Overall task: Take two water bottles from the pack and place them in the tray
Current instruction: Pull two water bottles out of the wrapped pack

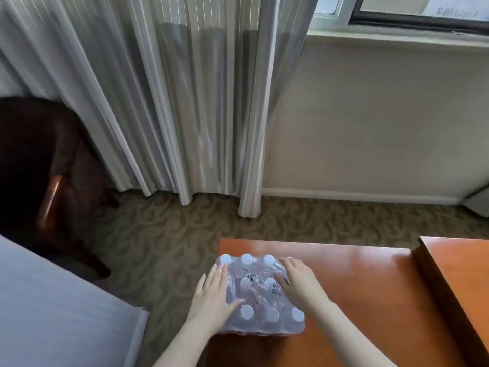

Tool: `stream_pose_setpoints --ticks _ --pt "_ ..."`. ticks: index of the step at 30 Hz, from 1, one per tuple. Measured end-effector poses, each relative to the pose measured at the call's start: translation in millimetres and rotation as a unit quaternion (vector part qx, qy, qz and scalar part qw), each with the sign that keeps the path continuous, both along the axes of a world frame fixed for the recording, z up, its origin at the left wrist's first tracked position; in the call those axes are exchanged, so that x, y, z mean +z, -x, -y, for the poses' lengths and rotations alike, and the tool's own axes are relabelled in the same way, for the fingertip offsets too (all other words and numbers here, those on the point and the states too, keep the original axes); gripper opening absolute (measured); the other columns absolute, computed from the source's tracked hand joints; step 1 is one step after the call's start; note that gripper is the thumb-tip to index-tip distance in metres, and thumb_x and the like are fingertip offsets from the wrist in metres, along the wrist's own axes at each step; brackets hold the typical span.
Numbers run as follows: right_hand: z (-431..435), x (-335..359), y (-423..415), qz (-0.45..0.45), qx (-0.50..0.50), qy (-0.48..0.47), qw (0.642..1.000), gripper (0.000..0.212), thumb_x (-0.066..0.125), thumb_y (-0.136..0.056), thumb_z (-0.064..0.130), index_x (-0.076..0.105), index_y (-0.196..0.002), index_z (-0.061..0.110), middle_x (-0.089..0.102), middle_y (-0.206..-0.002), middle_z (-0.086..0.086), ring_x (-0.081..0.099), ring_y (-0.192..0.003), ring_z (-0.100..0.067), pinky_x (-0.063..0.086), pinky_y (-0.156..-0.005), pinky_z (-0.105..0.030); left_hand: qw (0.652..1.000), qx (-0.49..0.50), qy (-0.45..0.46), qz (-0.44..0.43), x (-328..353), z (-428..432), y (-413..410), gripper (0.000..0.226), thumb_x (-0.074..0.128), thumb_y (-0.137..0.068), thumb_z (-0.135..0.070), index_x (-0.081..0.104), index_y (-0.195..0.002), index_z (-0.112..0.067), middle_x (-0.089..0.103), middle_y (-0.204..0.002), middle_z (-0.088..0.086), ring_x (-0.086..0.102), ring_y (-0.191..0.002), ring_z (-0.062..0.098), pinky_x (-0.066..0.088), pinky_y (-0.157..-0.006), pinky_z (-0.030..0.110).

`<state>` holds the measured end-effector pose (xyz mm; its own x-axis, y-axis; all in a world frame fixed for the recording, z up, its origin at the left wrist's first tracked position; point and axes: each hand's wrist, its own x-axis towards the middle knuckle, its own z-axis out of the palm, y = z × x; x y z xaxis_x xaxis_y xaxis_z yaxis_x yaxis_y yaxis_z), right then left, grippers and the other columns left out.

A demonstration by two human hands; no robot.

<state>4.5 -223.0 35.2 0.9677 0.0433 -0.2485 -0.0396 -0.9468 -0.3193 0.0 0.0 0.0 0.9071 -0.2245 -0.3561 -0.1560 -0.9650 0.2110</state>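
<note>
Both hands lie flat and spread on the wrapped pack [260, 295] at the table's [370, 300] left edge, left hand [211, 298], right hand [297, 282]; best tear the film between caps first; no tray visible.

Left hand [211, 300], right hand [297, 280] — flat, splayed.

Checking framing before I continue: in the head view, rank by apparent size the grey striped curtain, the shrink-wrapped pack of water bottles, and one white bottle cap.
1. Grey striped curtain, by far the largest.
2. Shrink-wrapped pack of water bottles.
3. White bottle cap, smallest.
</note>
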Motion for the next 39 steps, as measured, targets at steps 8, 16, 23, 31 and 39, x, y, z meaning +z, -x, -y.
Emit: stream_pose_setpoints --ticks 8,16,23,31,39 --pt "-24 -32 5 -0.041 0.054 -0.034 0.997 0.050 0.047 -0.095 0.026 0.035 -0.141 0.013 0.045 -0.143 -0.006 0.037 -0.133 -0.024 0.031 -0.109 -0.034 0.999 -0.031 -0.026 0.001 -36 6 14 0.104 0.034 -0.084 -0.073 -0.030 -0.142 -0.014 -0.037 -0.149 -0.003 -0.065 -0.107 -0.002 -0.040 -0.094 0.020" --pt "-49 -26 -13 -0.018 0.064 -0.005 0.998 0.045 0.049 -0.083 0.002 0.047 -0.127 0.012 0.056 -0.120 -0.006 0.048 -0.115 -0.027 0.037 -0.094 -0.035 0.999 -0.030 0.006 0.016 -40 2 18 0.118 0.038 -0.085 -0.071 -0.063 -0.114 -0.019 -0.067 -0.126 -0.007 -0.065 -0.108 0.000 -0.038 -0.098 0.026" --pt "31 3 41 0.055 0.081 -0.022 0.995 0.020 0.069 -0.065 -0.001 0.056 -0.064 0.015 0.059 -0.067 0.002 0.053 -0.074 -0.019 0.038 -0.075 -0.027 0.999 -0.030 0.007 -0.008 -42 2 17 0.113 0.026 -0.083 -0.076 -0.050 -0.129 -0.007 -0.057 -0.137 0.000 -0.060 -0.118 0.006 -0.040 -0.097 0.028" --pt "47 -45 86 0.123 0.098 0.048 0.986 0.042 0.089 -0.044 -0.008 0.054 -0.052 0.014 0.055 -0.053 0.002 0.036 -0.069 -0.010 0.033 -0.061 -0.028 1.000 -0.023 0.010 -0.003 -41 2 18 0.104 0.029 -0.084 -0.075 -0.037 -0.135 -0.012 -0.042 -0.149 0.003 -0.036 -0.138 0.019 -0.030 -0.111 0.030" --pt "30 -35 78 0.129 0.017 0.040 0.991 0.010 0.060 -0.064 0.008 0.052 -0.062 0.013 0.052 -0.064 0.001 0.048 -0.068 -0.020 0.028 -0.062 -0.029 0.999 -0.037 0.003 -0.003 -44 2 17 0.103 0.027 -0.085 -0.075 -0.034 -0.139 -0.012 -0.040 -0.151 0.005 -0.034 -0.140 0.021 -0.014 -0.118 0.034"
